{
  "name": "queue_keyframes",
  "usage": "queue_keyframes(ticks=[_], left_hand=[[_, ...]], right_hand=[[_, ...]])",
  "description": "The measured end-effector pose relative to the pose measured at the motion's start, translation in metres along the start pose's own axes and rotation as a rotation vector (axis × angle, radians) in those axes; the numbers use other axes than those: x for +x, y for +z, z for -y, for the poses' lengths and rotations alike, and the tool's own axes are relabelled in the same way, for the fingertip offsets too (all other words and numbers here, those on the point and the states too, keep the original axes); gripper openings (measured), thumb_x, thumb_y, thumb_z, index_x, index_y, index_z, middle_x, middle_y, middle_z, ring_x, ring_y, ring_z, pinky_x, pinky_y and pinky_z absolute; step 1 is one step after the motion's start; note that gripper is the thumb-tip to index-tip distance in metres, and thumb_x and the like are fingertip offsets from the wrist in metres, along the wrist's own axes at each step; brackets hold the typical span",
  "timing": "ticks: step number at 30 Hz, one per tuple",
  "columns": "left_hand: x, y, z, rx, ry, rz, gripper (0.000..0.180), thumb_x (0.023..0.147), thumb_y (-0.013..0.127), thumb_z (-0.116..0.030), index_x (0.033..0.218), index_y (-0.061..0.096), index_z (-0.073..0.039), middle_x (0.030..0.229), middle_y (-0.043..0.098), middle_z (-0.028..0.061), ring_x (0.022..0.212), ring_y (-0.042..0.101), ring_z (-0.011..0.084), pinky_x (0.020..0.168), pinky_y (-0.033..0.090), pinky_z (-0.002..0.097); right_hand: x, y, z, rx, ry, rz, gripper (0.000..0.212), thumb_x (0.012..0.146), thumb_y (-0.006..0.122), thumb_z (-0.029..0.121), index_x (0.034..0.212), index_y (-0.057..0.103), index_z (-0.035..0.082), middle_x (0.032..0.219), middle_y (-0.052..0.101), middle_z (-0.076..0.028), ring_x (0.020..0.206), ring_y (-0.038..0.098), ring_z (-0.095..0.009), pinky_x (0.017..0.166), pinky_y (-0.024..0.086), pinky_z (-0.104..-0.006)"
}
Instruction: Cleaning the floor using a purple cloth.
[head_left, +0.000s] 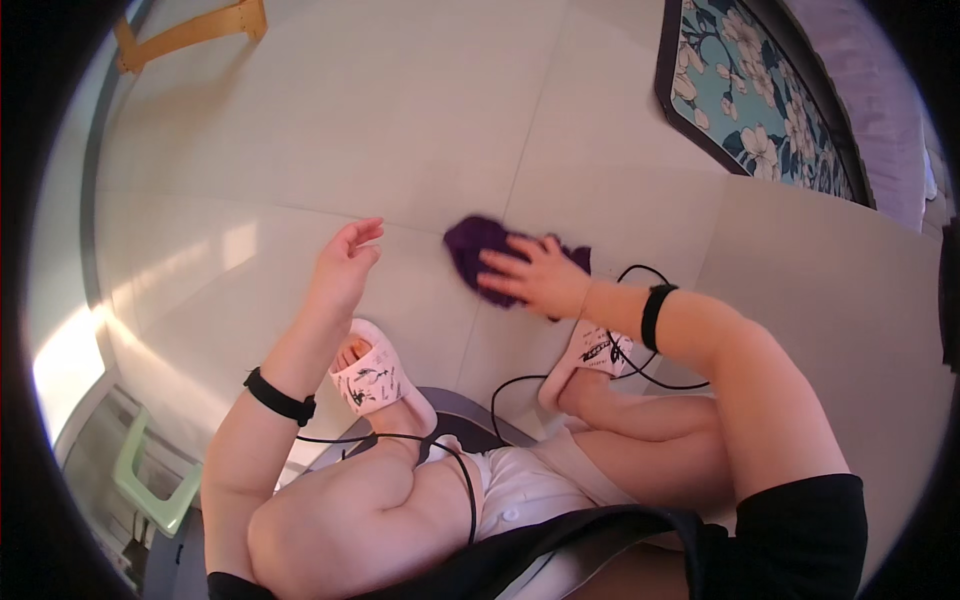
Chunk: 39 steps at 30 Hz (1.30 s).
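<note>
A dark purple cloth lies crumpled on the pale tiled floor in front of my feet. My right hand rests palm down on it with the fingers spread, covering part of the cloth. My left hand hangs in the air to the left, above my slippered foot. Its fingers are loosely bent and apart, and nothing is in them. It does not touch the cloth.
Pink-white slippers are on my feet. A thin black cable loops between my legs and beside my right arm. A floral panel with a dark frame stands far right, wooden legs far left. A green plastic frame is near left.
</note>
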<state>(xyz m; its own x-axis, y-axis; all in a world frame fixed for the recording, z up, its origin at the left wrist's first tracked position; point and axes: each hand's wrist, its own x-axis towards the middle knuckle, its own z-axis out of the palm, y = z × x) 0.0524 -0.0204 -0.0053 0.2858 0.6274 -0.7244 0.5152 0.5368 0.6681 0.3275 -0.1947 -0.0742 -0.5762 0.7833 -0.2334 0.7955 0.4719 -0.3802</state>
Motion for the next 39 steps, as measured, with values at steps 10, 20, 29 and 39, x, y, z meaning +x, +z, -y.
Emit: queue_keyframes(ticks=[10, 20, 29, 39], left_hand=[[0.002, 0.024, -0.008, 0.058, 0.001, 0.065, 0.04, 0.093, 0.056, -0.005, 0.133, 0.057, -0.005, 0.129, 0.06, 0.0096, 0.121, 0.053, 0.0164, 0.106, 0.039, 0.0309], [0.007, 0.044, -0.016, 0.087, -0.022, 0.089, 0.04, 0.093, 0.056, -0.005, 0.133, 0.057, -0.005, 0.129, 0.06, 0.0077, 0.116, 0.054, 0.0151, 0.105, 0.039, 0.0303], [0.027, 0.049, -0.031, 0.284, 0.069, 0.098, 0.048, 0.087, 0.059, -0.003, 0.134, 0.057, -0.009, 0.13, 0.061, 0.0083, 0.114, 0.057, 0.0191, 0.098, 0.047, 0.0318], [0.062, 0.085, -0.094, 1.154, 0.609, 0.384, 0.084, 0.075, 0.077, -0.008, 0.149, 0.039, -0.02, 0.153, 0.039, 0.014, 0.137, 0.039, 0.0389, 0.111, 0.038, 0.0468]], right_hand=[[-0.008, -0.042, -0.004, 0.481, -0.065, 0.034, 0.05, 0.071, 0.07, 0.01, 0.12, 0.064, 0.019, 0.131, 0.055, -0.005, 0.112, 0.053, -0.034, 0.095, 0.047, -0.0453], [0.026, -0.071, -0.169, 0.063, 0.54, -0.384, 0.065, 0.074, 0.071, 0.014, 0.137, 0.056, 0.022, 0.15, 0.046, -0.004, 0.12, 0.048, -0.039, 0.094, 0.048, -0.0452], [-0.006, 0.005, -0.024, 0.206, -0.135, -0.12, 0.053, 0.073, 0.071, 0.018, 0.126, 0.064, 0.021, 0.144, 0.051, 0.001, 0.118, 0.05, -0.029, 0.089, 0.045, -0.0496], [-0.064, -0.066, -0.096, 0.764, 0.186, -0.036, 0.058, 0.066, 0.072, 0.011, 0.123, 0.066, 0.017, 0.135, 0.057, -0.008, 0.117, 0.051, -0.033, 0.104, 0.041, -0.0413]])
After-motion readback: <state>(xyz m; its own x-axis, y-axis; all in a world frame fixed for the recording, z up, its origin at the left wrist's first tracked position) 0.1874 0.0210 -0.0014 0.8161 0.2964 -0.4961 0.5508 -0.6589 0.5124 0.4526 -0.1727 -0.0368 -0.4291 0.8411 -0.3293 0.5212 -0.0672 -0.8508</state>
